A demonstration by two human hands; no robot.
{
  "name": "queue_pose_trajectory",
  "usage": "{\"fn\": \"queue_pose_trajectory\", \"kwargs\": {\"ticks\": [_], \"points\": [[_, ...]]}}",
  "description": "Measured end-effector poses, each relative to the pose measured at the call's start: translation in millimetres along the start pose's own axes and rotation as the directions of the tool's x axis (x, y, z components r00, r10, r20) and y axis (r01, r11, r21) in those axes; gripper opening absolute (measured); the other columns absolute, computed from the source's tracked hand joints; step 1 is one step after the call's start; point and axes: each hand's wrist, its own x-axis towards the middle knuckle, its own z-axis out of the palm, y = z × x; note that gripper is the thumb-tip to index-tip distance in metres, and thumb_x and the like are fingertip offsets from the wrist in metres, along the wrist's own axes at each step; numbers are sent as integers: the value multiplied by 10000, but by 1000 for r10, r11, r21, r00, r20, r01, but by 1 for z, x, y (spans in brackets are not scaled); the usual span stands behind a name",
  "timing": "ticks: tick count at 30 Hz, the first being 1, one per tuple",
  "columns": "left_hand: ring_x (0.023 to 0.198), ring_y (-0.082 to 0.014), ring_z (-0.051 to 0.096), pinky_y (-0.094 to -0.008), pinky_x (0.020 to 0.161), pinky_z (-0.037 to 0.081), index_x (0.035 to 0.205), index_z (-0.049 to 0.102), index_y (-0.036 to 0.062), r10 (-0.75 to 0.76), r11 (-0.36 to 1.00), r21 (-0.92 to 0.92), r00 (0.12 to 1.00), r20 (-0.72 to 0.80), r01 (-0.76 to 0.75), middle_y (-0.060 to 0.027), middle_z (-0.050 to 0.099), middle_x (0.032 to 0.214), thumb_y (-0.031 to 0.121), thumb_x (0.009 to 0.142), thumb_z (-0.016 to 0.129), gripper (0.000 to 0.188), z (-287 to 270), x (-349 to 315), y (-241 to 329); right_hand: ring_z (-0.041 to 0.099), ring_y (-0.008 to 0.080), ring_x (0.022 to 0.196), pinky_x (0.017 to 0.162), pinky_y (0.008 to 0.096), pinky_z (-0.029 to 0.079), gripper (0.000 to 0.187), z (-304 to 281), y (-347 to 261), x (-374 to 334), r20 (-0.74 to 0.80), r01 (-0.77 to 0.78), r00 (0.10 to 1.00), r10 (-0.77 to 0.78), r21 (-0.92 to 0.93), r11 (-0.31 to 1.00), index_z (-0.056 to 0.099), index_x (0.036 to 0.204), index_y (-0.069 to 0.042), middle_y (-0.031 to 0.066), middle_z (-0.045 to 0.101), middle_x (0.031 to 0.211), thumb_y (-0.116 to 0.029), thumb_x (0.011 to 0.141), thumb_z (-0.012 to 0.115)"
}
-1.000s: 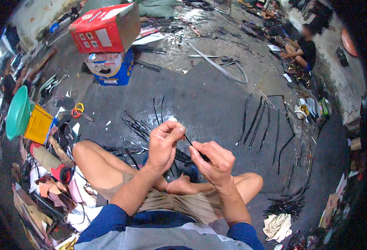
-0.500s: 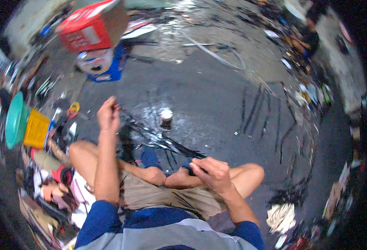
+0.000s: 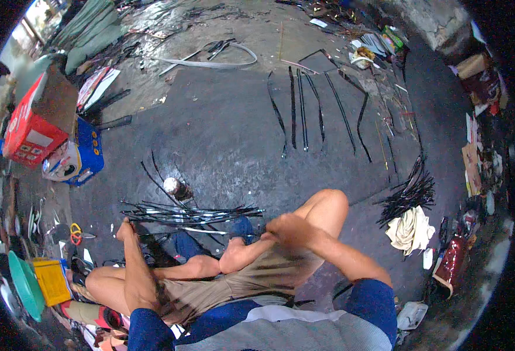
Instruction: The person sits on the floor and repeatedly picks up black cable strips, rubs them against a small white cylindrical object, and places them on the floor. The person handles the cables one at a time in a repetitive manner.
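In front of my crossed legs, a loose bundle of thin, shiny black strips (image 3: 196, 213) lies across the dark floor. My left hand (image 3: 126, 229) is at its left end, fingers pinched together. Beyond the other end is my right hand (image 3: 288, 230), blurred and curled closed above my right shin. One black strip with a pale glint (image 3: 207, 231) runs low between the two hands, on the near side of the bundle. Its ends are hidden in my fingers. Just behind the bundle stands a dark jar with a whitish top (image 3: 174, 187).
Several separate black strips (image 3: 304, 111) lie side by side farther off. At right, more strips (image 3: 409, 193) are heaped beside a cream cloth (image 3: 410, 230). Orange-handled scissors (image 3: 76, 234), a green basin (image 3: 26, 285) and a red box (image 3: 32, 128) stand or lie at left.
The view has swung right. My left hand has come down to the bundle's left end from above it. The bundle now lies flatter, and my right hand has left its end.
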Motion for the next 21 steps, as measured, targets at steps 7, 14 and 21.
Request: {"fn": "queue_pose_trajectory", "kwargs": {"ticks": [7, 14, 21], "points": [[1218, -405, 592, -445, 1043, 468, 1364, 530, -94, 546, 549, 779, 835, -60, -303, -286, 614, 1301, 357, 732, 896, 859, -11, -11, 7, 650, 413, 1138, 974, 494, 526, 526, -48, 141, 133, -202, -508, 845, 496, -7, 862, 686, 1238, -80, 248, 658, 1235, -446, 866, 758], [949, -176, 600, -295, 798, 507, 1151, 679, 9, 708, 498, 278, 570, 416, -822, -106, 619, 1150, 8, 792, 776, 372, 5, -177, 54, 533, 449, 1317, 1108, 486, 451, 701, -45, 162, 194, -357, -782, 519, 776, 169, 601, 588, 1362, 7, 293, 472, 1470, -473, 879, 755], [821, -121, 634, -290, 775, 530, 1021, 745, 35, 414, 690, 55, 456, 788, -721, -47, 698, 959, 45, 789, 806, 240, 43, -283, 2, 677, 425, 1117, 957, 495, 540, 471, -58, 208, 210, -494, -603, 576, 651, 281, 747, 744, 1016, 55, 293, 697, 1156, -374, 837, 670]]}}
